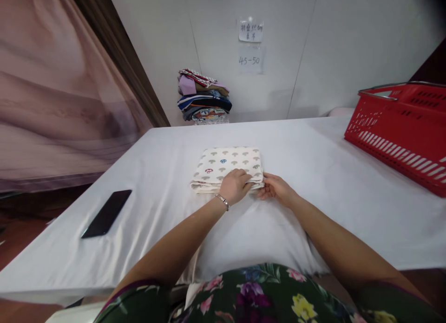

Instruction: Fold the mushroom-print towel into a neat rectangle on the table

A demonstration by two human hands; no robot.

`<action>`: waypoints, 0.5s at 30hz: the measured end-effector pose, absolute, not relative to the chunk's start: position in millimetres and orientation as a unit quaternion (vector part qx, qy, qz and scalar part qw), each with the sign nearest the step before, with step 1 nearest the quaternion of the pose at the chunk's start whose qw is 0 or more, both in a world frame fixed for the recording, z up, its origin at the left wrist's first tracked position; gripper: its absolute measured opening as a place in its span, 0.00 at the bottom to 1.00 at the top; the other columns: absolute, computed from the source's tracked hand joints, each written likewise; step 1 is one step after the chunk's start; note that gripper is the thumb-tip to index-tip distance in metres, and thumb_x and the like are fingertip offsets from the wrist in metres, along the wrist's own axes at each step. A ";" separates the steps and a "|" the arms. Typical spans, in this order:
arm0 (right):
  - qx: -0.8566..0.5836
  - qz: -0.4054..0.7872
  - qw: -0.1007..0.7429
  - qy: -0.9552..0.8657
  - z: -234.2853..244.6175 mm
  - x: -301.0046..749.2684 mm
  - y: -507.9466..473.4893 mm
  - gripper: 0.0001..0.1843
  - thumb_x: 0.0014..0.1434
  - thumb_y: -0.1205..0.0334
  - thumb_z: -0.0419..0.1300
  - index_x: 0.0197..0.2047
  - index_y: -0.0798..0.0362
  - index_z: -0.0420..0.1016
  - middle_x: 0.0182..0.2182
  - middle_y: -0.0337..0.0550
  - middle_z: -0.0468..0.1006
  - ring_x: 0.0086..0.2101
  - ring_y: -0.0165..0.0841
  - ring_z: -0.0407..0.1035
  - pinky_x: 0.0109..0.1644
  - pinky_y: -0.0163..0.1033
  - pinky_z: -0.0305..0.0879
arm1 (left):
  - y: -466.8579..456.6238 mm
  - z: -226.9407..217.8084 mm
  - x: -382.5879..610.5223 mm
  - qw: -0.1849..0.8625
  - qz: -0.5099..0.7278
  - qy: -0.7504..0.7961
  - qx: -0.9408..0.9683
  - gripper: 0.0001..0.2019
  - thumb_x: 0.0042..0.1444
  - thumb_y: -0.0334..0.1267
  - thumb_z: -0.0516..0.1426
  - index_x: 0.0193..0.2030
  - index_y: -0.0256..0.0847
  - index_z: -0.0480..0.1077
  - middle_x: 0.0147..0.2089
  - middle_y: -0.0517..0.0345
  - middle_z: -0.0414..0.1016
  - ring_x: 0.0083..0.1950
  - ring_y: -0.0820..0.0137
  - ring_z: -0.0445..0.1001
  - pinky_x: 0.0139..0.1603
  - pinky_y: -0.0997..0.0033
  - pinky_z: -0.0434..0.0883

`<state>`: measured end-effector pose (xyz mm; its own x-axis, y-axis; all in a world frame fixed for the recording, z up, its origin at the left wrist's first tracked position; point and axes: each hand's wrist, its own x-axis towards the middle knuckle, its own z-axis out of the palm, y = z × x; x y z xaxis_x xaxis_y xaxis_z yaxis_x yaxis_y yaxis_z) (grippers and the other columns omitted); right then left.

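Observation:
A folded white cloth [232,161] printed with small grey, blue and red mushrooms lies in the middle of the table, its layered edge toward me. My left hand [234,186], with a silver bracelet at the wrist, rests on the front edge of this cloth, fingers curled over the top and thumb at the layers. At the front right corner, my right hand [278,189] pinches the cloth's layers between thumb and fingers. Its lower fingers sit partly beneath the corner.
A white-covered table [306,156] stretches before me. On it, a black phone [107,214] lies at left and a red plastic basket [400,132] stands at right. Behind is a stack of folded fabrics [204,98] by the wall. A pink curtain [59,91] hangs at left.

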<state>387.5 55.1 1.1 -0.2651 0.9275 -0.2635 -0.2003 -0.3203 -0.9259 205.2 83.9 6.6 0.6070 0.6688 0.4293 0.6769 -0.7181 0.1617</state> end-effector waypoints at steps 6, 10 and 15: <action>-0.479 0.653 0.412 -0.417 -0.1 384.3 52.4 0.14 0.57 0.57 0.56 0.43 0.56 0.70 0.27 0.43 0.77 0.22 0.29 0.71 0.22 0.32 0.70 | 83.0 5.5 207.3 0.036 -0.209 -0.371 -0.904 0.10 0.57 0.41 0.51 0.40 0.43 0.71 0.37 0.55 0.70 0.40 0.66 0.65 0.41 0.65 0.64; -0.495 0.640 0.415 -0.416 -1.7 382.7 52.6 0.13 0.55 0.65 0.56 0.45 0.56 0.69 0.27 0.42 0.77 0.22 0.29 0.71 0.22 0.32 0.70 | 79.0 4.4 197.9 0.033 -0.237 -0.427 -0.872 0.14 0.52 0.38 0.56 0.46 0.42 0.69 0.42 0.54 0.70 0.43 0.64 0.66 0.43 0.64 0.64; -0.482 0.648 0.422 -0.412 -2.2 384.3 53.9 0.14 0.56 0.65 0.55 0.47 0.56 0.69 0.27 0.43 0.77 0.22 0.29 0.71 0.22 0.32 0.70 | 76.9 0.4 161.5 0.050 -0.255 -0.468 -0.844 0.12 0.53 0.38 0.54 0.45 0.41 0.68 0.43 0.53 0.71 0.46 0.63 0.66 0.45 0.62 0.63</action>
<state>384.3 53.9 -2.2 -0.1789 0.9440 -0.2772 -0.1489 -0.3045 -0.9408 161.5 76.9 0.4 0.4312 0.7655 0.4776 0.8164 -0.5564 0.1547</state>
